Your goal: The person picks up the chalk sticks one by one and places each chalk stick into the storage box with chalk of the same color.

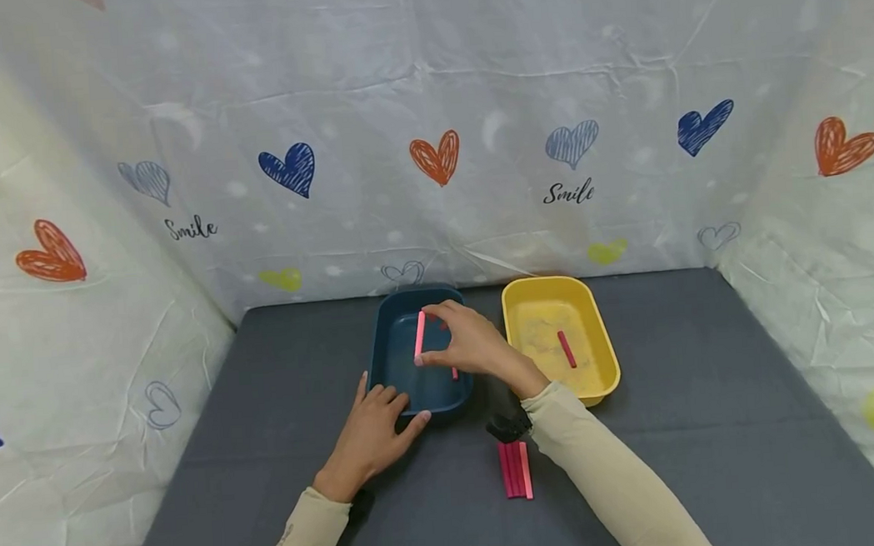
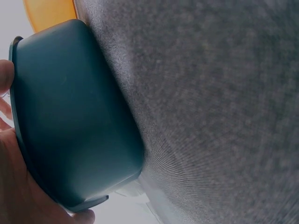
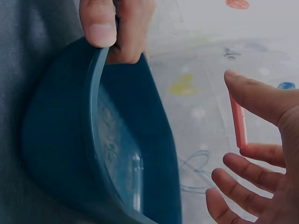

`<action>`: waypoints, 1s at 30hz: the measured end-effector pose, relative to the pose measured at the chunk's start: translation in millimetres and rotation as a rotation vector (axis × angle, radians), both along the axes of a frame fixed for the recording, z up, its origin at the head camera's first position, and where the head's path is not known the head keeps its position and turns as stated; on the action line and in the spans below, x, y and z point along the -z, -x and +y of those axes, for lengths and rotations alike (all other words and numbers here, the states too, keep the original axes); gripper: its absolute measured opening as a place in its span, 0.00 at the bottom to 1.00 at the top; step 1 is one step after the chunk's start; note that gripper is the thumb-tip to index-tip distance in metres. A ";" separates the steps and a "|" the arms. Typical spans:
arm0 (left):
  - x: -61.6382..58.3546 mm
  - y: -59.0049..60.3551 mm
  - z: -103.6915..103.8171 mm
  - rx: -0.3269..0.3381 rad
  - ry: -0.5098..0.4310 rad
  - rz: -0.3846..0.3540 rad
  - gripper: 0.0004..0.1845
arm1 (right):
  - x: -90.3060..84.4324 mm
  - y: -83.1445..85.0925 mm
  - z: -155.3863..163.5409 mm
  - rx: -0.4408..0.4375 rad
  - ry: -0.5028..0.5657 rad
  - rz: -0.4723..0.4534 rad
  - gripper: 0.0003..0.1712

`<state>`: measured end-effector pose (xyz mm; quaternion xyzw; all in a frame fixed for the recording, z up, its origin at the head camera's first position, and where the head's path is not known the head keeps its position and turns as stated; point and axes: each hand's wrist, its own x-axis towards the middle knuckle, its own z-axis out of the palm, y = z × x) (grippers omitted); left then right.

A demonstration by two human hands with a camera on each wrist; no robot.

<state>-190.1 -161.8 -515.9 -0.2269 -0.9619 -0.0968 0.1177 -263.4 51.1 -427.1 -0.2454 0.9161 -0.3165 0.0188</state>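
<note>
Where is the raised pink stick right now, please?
In the head view, the raised pink stick is just left of centre, pinched by its ends in the right hand above the blue tray, whose rim the left hand holds.

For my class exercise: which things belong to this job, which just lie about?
Job:
- slim pink stick, pinched in right hand
- dark-blue plastic tub, left hand on rim
- likely: yellow plastic tub, row of red and pink sticks

Background:
- white heart-printed sheet
</note>
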 end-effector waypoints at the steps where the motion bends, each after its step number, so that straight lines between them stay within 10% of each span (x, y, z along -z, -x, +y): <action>1: 0.1 0.1 -0.1 0.001 -0.004 0.002 0.24 | 0.7 1.9 -2.4 -0.002 0.005 -0.007 0.47; 30: 1.2 -0.5 -1.2 0.020 -0.019 0.015 0.22 | 41.2 32.1 -53.1 -0.032 -0.194 -0.054 0.47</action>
